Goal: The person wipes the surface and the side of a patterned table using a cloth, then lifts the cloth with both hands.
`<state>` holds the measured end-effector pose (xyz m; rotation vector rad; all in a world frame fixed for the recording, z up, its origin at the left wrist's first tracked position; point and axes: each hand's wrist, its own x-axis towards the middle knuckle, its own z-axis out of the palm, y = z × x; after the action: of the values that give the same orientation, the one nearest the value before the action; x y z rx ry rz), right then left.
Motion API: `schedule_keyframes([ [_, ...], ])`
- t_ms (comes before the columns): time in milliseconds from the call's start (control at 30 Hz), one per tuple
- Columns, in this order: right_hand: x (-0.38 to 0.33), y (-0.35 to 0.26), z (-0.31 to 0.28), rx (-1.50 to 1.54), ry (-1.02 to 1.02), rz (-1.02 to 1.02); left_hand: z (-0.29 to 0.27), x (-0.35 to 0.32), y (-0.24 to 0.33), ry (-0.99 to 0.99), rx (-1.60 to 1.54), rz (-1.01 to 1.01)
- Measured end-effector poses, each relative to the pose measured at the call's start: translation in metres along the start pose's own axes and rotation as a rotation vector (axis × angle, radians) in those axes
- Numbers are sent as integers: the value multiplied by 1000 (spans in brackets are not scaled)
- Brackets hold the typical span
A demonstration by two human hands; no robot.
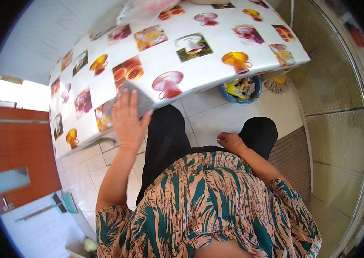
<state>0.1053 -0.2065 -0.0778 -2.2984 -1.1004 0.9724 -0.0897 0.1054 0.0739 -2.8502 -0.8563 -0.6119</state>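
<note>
My left hand (128, 120) holds a grey cloth (144, 103) down against the table's near edge. Its fingers stretch over the cloth and the thumb lies out to the side. Under it is a white tablecloth (156, 60) printed with cups, saucers and food pictures. My right hand (232, 142) rests beside my right thigh, away from the table. Its fingers are loosely bent and a little apart, and nothing shows in them.
A blue waste bin (242, 92) with rubbish inside stands under the table's right part, next to a mop head (278, 84). A clear plastic bag (145, 9) lies at the far edge. Glazed panels (337, 142) line the right; a brown door (18, 150) is at left.
</note>
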Motion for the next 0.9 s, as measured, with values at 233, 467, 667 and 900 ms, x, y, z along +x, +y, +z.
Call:
schedule_keyframes([
  [233,-14,-17,-2,59,38,16,20,82,114,-52,-188,302],
  [467,-22,-15,-1,108,62,88,51,128,193,-38,-322,403],
  [667,-27,-15,-1,126,110,87,35,104,149,-66,-335,483],
  [900,-24,-9,4,140,113,74,-8,14,-8,-78,-164,95],
])
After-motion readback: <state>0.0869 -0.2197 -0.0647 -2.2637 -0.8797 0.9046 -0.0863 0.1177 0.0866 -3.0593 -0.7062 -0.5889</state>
